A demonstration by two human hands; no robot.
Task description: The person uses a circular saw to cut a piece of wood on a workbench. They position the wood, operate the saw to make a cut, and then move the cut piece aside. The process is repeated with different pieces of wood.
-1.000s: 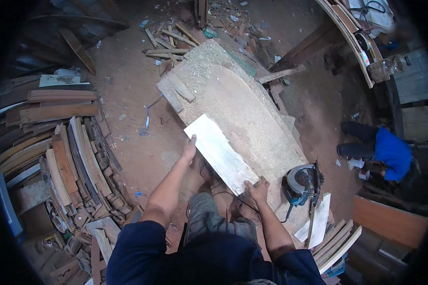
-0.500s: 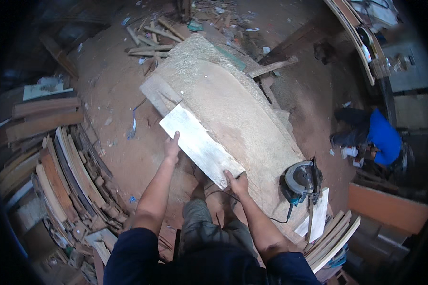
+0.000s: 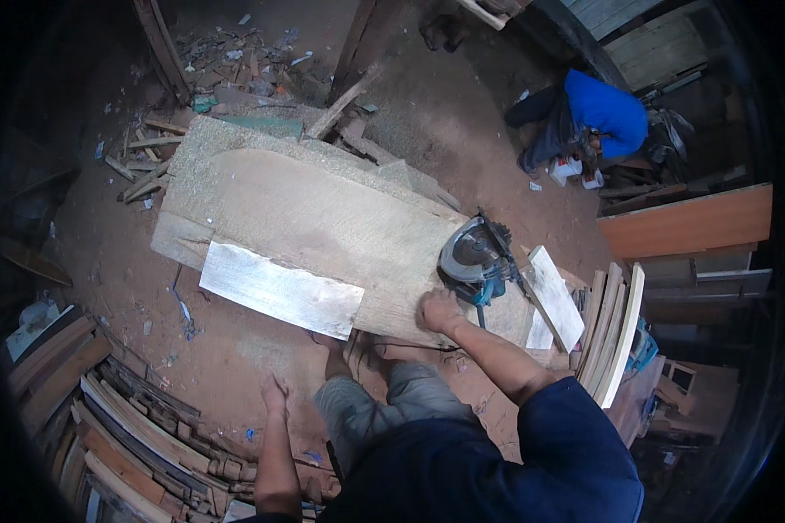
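A pale, board-like wooden piece (image 3: 279, 290) lies along the near left edge of the dust-covered bench (image 3: 323, 196), its far long edge rough and wavy. My left hand (image 3: 275, 391) is off it, low over the ground on the near side, fingers loosely apart and holding nothing. Over the near edge of the bench, my right hand (image 3: 441, 311) has its fingers curled in; what is under them, if anything, is hidden. Just right of that hand sits a circular saw (image 3: 475, 260) with a teal body, its round blade facing up.
A second pale board (image 3: 556, 301) lies right of the saw, with a thin strip across it. Curved wooden slats (image 3: 615, 331) stand at the right end. Stacked curved timber (image 3: 139, 427) fills the lower left. Across the room a person in blue (image 3: 606, 113) bends near white containers.
Both hands have let go of the pale board, which stays on the bench edge. My left hand has dropped back; my right has moved right, toward the saw. The view has turned right.
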